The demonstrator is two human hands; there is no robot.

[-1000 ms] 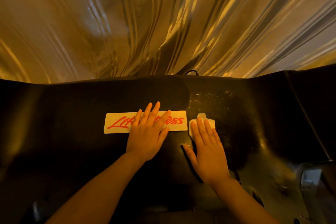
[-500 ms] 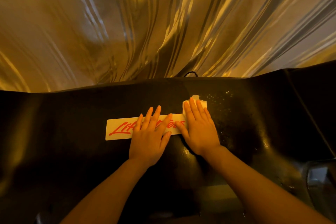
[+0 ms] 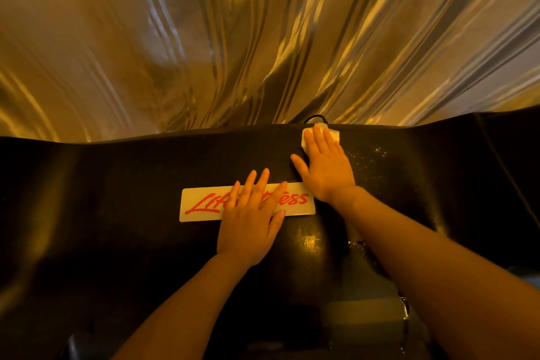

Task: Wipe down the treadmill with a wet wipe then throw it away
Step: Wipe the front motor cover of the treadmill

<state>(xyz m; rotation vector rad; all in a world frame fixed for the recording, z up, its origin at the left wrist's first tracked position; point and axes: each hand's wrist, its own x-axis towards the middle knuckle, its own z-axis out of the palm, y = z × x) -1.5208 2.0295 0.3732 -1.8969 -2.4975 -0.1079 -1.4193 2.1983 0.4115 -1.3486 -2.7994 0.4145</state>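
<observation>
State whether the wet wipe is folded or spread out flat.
Folded: the wet wipe shows as a small thick pad under the right hand.

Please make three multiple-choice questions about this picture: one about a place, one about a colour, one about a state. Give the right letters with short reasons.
1. Where is the wipe?
A. on the logo plate
B. near the cover's far edge
C. in the left hand

2. What colour is the logo plate's lettering?
A. red
B. blue
C. green

3. How does the right hand meet the wipe?
A. crumples it in a fist
B. presses it flat
C. hovers above it

Answers: B, the wipe lies by the black cover's far edge; A, the script is red on white; B, straight fingers lie on it.
</observation>
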